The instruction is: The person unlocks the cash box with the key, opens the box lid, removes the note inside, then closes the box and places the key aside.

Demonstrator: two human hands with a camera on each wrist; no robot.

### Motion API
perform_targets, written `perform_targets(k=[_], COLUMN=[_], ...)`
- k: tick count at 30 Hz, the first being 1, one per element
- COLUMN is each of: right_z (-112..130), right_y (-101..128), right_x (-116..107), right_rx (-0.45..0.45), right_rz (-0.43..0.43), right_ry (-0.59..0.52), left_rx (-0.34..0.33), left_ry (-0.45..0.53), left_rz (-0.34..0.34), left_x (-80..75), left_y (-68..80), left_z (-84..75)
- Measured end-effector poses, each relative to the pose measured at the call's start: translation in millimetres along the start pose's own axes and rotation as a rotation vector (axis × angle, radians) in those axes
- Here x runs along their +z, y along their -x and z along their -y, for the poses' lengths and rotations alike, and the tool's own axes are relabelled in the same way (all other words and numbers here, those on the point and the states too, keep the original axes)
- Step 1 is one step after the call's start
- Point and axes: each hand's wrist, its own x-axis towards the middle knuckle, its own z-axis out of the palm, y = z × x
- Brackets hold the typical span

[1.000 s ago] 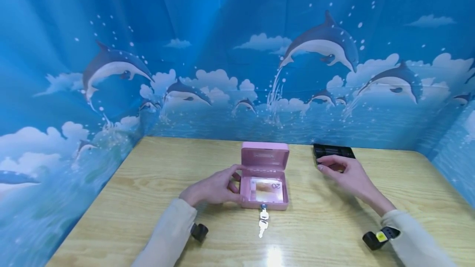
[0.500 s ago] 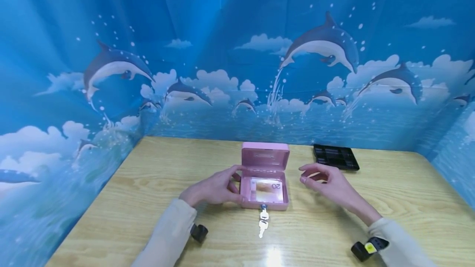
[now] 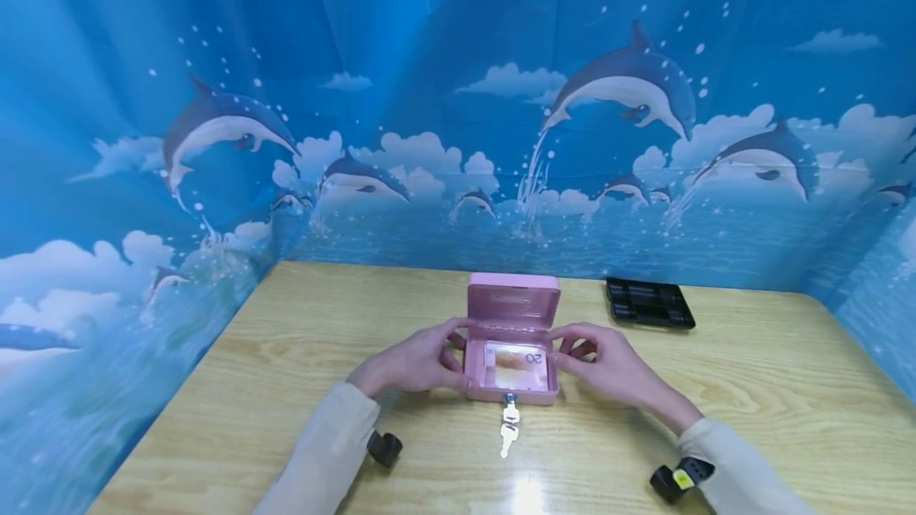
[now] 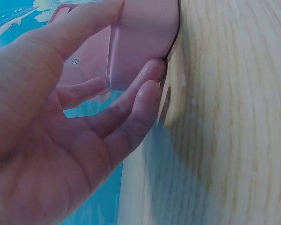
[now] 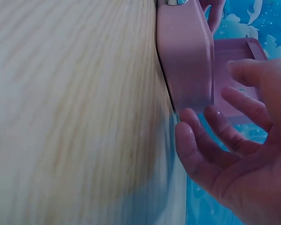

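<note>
Pink box (image 3: 533, 398) is sitting lid-up mid-surface (image 3: 315, 316), banknote (image 3: 517, 368) lying inside. Left hand (image 3: 422, 358) is touching left end, fingers spread, slightly bent. Right hand (image 3: 604, 362) is flanking right end, fingers spread; contact unclear. Keys (image 3: 510, 414) are trailing from front lock. Black tray (image 3: 650, 304) is lying behind right hand.

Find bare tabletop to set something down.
Bare wood lies beyond the left hand, left of the open pink metal box, and right of the black compartmented tray. Crowded: around the box, right hand opposite the left, silver keys in front.
</note>
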Motion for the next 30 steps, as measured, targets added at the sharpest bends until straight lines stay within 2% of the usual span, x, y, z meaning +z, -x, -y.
perform_targets(k=[8, 15, 23, 30], right_z=[4.5, 9.4, 7.1, 10.0], right_y=[-8.5, -14.9, -17.7, -16.7], right_x=[10.4, 16.3, 19.4, 18.7], right_rx=[0.008, -0.055, -0.062, -0.053], right_rz=[0.045, 0.068, 0.083, 0.086], right_ry=[0.075, 0.191, 0.219, 0.197], left_rx=[-0.005, -0.009, -0.011, -0.023], left_ry=[0.016, 0.007, 0.048, 0.099], left_rz=[0.003, 0.0, 0.008, 0.015], left_x=[-0.2, -0.5, -0.3, 1.8], left_y=[0.0, -0.1, 0.5, 1.1], left_z=[0.5, 0.7, -1.0, -2.8])
